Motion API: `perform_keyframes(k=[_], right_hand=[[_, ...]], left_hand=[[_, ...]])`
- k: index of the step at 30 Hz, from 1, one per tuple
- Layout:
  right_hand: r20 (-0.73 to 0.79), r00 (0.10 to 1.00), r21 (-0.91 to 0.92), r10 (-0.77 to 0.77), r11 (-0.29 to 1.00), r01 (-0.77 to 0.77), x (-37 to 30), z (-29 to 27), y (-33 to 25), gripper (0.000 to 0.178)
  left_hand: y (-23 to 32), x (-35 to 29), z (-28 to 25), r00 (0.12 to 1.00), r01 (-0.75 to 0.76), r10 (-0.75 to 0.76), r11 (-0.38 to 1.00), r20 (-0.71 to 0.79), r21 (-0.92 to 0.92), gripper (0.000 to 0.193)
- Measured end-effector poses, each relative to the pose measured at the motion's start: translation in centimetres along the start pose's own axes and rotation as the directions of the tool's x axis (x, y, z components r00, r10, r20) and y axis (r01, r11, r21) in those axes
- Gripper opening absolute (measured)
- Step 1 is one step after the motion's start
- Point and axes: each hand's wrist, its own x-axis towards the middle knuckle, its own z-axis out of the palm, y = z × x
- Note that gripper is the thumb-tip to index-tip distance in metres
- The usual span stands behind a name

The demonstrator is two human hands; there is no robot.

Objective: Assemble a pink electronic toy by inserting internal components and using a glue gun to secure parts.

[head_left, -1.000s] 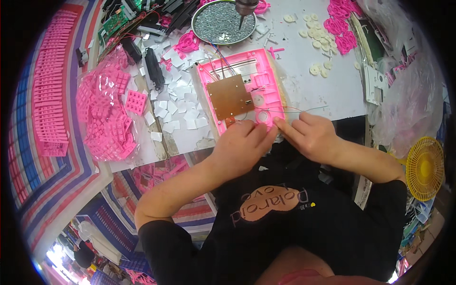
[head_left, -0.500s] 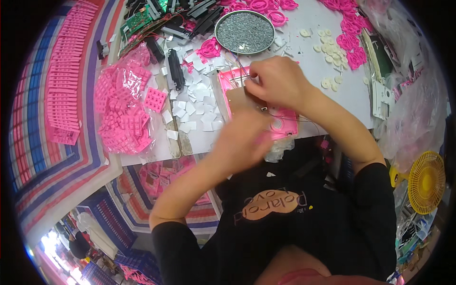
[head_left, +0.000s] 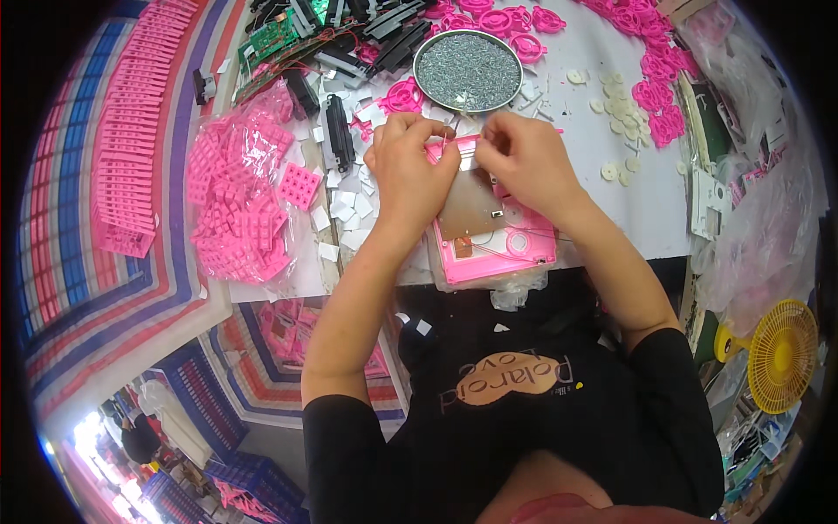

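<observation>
A shallow pink plastic housing (head_left: 463, 272) lies in front of me at the table's near edge, open side up. A brown circuit board (head_left: 470, 206) sits in it, with thin wires and a small orange-brown part (head_left: 463, 247) near its lower end. My left hand (head_left: 408, 166) is over the housing's far left corner, thumb and forefinger pinched on a thin wire. Over the far right side is my right hand (head_left: 529, 162), its fingers curled together; what they hold is hidden. Just beyond both hands stands a round metal dish (head_left: 469, 72) filled with small screws.
Left of the housing are white paper squares (head_left: 349, 210), black slotted parts (head_left: 338, 134) and a clear bag of pink keypads (head_left: 244, 201). Pink rings (head_left: 650, 96) and cream discs (head_left: 624, 113) lie right. A yellow fan (head_left: 783, 356) stands at the right edge.
My left hand has moved away from me, from the housing's near part to its far left corner, and now pinches a wire. My right hand stays near the far end. The view has shifted slightly.
</observation>
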Motion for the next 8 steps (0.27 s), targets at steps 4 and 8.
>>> perform_keyframes(k=[4,8], right_hand=[[0.074,0.981,0.149,-0.177,0.975,0.164,-1.0,-0.3,0.5,0.018],[0.45,0.674,-0.122,-0.586,0.707,0.696,-1.9,-2.1,0.1,0.027]], left_hand=[[-0.1,0.0,0.3,0.997,-0.072,0.071,0.997,-0.02,-0.023,0.017],[-0.1,0.4,-0.9,0.959,-0.278,0.275,0.96,0.074,0.036,0.024]])
